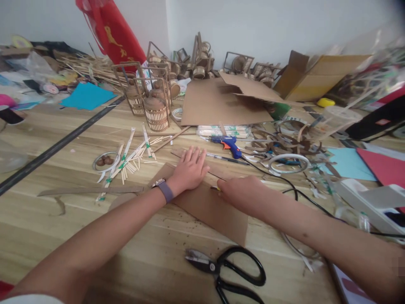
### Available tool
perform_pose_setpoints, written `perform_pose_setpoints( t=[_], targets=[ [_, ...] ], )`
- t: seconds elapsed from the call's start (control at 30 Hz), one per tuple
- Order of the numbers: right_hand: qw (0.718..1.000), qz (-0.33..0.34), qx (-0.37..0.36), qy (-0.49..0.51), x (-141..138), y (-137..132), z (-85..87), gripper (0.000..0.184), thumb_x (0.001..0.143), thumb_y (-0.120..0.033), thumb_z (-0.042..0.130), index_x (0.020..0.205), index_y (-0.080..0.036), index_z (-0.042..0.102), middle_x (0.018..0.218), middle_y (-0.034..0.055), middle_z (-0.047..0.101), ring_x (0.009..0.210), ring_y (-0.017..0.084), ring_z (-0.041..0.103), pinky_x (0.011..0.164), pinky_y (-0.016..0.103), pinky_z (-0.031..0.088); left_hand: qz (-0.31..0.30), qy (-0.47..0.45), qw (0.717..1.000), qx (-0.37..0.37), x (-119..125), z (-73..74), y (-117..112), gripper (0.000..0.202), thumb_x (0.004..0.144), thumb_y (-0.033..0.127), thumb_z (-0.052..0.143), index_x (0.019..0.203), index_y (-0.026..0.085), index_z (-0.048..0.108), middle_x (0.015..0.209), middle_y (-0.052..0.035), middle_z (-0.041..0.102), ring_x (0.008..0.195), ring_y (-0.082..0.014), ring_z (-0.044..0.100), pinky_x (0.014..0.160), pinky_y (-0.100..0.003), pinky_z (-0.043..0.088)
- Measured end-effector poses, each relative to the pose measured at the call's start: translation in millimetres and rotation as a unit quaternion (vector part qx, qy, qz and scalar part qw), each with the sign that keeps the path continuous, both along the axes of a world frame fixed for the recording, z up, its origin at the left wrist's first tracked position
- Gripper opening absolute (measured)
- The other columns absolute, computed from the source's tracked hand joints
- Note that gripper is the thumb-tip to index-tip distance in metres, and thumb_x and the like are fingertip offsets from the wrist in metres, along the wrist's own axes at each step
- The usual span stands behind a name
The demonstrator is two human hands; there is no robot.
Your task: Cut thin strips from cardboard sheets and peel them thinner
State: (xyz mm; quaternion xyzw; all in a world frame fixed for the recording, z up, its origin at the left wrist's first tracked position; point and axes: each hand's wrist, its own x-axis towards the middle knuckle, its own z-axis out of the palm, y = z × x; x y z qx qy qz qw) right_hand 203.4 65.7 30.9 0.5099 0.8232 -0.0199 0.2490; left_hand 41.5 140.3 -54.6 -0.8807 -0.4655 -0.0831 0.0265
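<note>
My left hand [190,169] lies flat on a piece of brown cardboard [226,217], its fingers stretched forward over the far edge. A watch with a grey-purple band is on that wrist. My right hand [240,193] is closed around a utility knife [216,188]; only its yellow tip and short dark blade show, low over the cardboard, right of my left hand. Along the far side of the piece runs a thin dark line, with a brown strip beyond it. Nearer to me lie black-handled scissors [212,267], their blades pointing left.
A blue glue gun [232,145] with a black cord lies beyond my hands. Left are thin wooden sticks [131,162] and a tape roll holding brown balls [106,160]. Small woven baskets [157,115], a large cardboard sheet [218,105], an open box [316,78] and a white tape roll [289,164] stand around.
</note>
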Motion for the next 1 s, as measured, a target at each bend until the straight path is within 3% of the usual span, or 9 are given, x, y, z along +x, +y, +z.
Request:
perform_pose_setpoints(
  t=[0.7, 1.0],
  targets=[
    [0.996, -0.079, -0.041, 0.011, 33, -24, 0.9, 0.025, 0.102, -0.022, 0.049, 0.119, -0.017, 0.066, 0.096, 0.0154, 0.081, 0.092, 0.034, 0.078, 0.065, 0.039, 0.058, 0.007, 0.008, 1.0, 0.0, 0, -4.5, 3, 0.063, 0.106, 0.042, 0.034, 0.158, 0.006, 0.03, 0.163, -0.0211, 0.033, 0.153, -0.0392, 0.024, 0.122, -0.057, 0.025],
    [0.996, -0.075, -0.037, 0.018, 30, -23, 2.9, 0.023, 0.1, -0.016, 0.051, 0.115, -0.014, 0.069, 0.09, 0.0156, 0.081, 0.09, 0.035, 0.079, 0.064, 0.039, 0.058, -0.014, 0.006, 1.0, 0.022, 5, 4.3, -7, 0.059, 0.105, 0.038, 0.039, 0.155, 0.006, 0.038, 0.162, -0.0251, 0.033, 0.153, -0.0441, 0.022, 0.121, -0.065, 0.02]
  ],
)
